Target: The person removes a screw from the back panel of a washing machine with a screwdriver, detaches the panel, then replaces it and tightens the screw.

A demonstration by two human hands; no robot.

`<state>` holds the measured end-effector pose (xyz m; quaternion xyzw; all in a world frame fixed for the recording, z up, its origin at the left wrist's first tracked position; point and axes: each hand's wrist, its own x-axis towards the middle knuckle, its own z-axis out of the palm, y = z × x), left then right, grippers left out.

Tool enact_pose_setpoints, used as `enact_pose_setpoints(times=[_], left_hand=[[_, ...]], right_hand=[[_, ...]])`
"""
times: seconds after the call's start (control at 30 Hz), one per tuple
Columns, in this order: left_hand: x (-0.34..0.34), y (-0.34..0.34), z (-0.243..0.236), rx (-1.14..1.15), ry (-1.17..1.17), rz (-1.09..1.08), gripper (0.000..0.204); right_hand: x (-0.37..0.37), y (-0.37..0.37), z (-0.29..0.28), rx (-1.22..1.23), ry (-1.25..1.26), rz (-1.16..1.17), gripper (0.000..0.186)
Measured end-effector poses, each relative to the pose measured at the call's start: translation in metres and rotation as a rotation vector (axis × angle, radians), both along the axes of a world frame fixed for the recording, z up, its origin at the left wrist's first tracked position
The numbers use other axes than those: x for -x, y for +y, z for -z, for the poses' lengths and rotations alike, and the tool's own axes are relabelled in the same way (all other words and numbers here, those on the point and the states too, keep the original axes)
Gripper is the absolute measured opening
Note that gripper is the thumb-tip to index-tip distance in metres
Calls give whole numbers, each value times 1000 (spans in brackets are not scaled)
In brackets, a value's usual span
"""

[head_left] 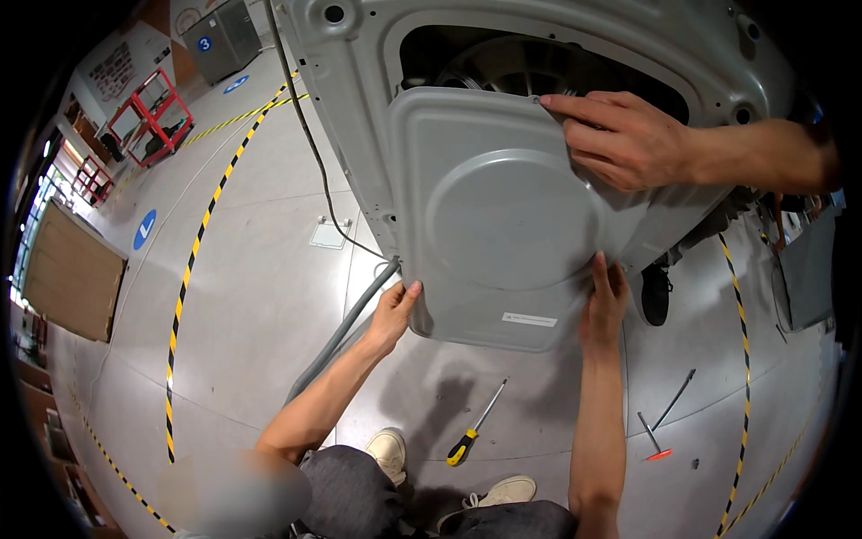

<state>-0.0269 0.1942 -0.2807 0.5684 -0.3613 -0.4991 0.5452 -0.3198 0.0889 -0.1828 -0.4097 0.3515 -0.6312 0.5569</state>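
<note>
Grey floor with yellow-black tape lines lies under you. Your left hand [393, 310] and right hand [604, 301] grip the lower corners of the panel [489, 216], keeping it against the machine [359, 99]. Another person's hand [624, 139] steadies its top. Behind the opening a drum [512, 63] shows. A screwdriver [476, 424] waits on the floor

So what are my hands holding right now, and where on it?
Both hold the grey metal back panel of the appliance: left hand at its lower left corner, right hand on its lower right edge. Another person's hand grips the upper right edge.
</note>
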Motion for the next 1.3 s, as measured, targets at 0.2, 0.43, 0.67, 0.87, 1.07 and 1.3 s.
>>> enact_pose_setpoints(times=[0.2, 0.43, 0.67, 0.87, 1.07, 1.3], left_hand=[[-1, -1, 3, 2, -4, 14, 46], [1, -1, -2, 41, -23, -15, 48], [0, -1, -2, 44, -11, -12, 47], [2, 0, -1, 40, -12, -12, 47], [1, 0, -3, 24, -31, -5, 49], [3, 1, -4, 13, -30, -7, 51]], right_hand=[[4, 1, 2, -19, 11, -17, 33], [5, 0, 6, -13, 35, -6, 34], [6, -1, 8, -22, 30, -7, 34], [3, 3, 3, -31, 13, 15, 34], [5, 1, 7, -33, 13, 1, 30], [6, 1, 7, -50, 37, 17, 28]])
